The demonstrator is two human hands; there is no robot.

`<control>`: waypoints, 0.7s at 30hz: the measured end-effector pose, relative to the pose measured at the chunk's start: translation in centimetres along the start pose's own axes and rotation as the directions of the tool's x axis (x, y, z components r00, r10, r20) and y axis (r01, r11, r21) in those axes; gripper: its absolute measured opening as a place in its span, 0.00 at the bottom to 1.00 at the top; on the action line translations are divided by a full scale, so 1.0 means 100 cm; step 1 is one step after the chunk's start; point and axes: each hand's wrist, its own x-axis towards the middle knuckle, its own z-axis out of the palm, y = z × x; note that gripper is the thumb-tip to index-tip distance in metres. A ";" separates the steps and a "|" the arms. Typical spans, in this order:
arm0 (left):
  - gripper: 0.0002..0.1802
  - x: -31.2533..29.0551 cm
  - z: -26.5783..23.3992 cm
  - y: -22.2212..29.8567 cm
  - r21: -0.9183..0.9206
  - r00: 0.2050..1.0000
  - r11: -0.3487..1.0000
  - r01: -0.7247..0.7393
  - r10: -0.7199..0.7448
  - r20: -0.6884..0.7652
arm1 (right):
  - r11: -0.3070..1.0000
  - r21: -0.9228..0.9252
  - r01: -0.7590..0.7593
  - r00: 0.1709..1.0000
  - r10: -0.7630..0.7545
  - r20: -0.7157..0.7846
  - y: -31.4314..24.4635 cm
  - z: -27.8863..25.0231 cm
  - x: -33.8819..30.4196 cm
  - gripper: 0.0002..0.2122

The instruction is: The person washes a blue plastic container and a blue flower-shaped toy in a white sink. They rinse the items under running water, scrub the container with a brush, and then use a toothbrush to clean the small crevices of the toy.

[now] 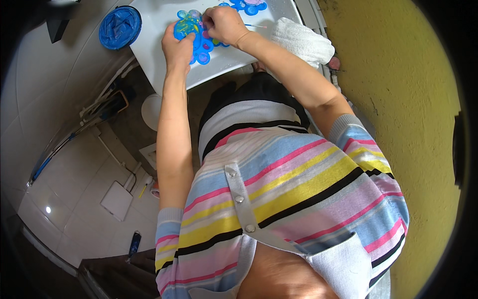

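My left hand (178,49) is closed around the near left edge of a blue flower-shaped piece (188,29) with yellow and green streaks, its thumb lying along the side. Over the piece's right edge, my right hand (226,25) has its fingers pinched together; whatever is between them is too small to make out. Under and beside the held piece lie more blue round-lobed pieces (201,56), some with purple, pink and yellow-green centres. Another blue flower-shaped piece (251,7) lies farther off, past my right hand. All are on or just above a white tabletop (154,37).
A thin stick (256,26) lies right of my right hand. A bunched white towel (303,42) sits at the table's right edge, near a yellow-green wall (393,99). To the left stands a blue-lined bin (120,28). Pipes run along the right wall's base.
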 end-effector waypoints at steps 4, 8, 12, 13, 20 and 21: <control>0.23 -0.002 0.006 0.001 0.040 0.998 0.999 -0.010 0.012 -0.058 | 0.993 -0.040 -0.108 0.994 0.107 -0.021 0.002 0.013 0.002 0.08; 0.23 0.003 0.006 -0.008 0.149 0.989 0.979 -0.140 0.147 -0.032 | 0.997 -0.068 -0.028 0.995 0.034 0.092 -0.004 -0.004 0.003 0.07; 0.22 0.000 0.005 -0.003 0.307 0.960 0.912 -0.271 0.278 0.022 | 0.995 -0.063 0.083 0.982 -0.071 0.174 -0.002 -0.018 0.004 0.09; 0.22 0.000 0.006 -0.001 0.339 0.952 0.893 -0.296 0.303 0.033 | 0.994 -0.016 0.106 0.986 -0.103 0.135 0.004 -0.017 0.006 0.08; 0.22 0.004 0.006 -0.007 0.285 0.966 0.923 -0.259 0.254 0.054 | 0.996 -0.085 -0.033 0.996 0.040 0.078 0.006 -0.006 0.007 0.11; 0.22 0.003 0.006 -0.007 0.278 0.970 0.930 -0.242 0.240 0.043 | 0.994 -0.090 -0.057 0.994 0.065 0.090 0.004 -0.007 0.005 0.11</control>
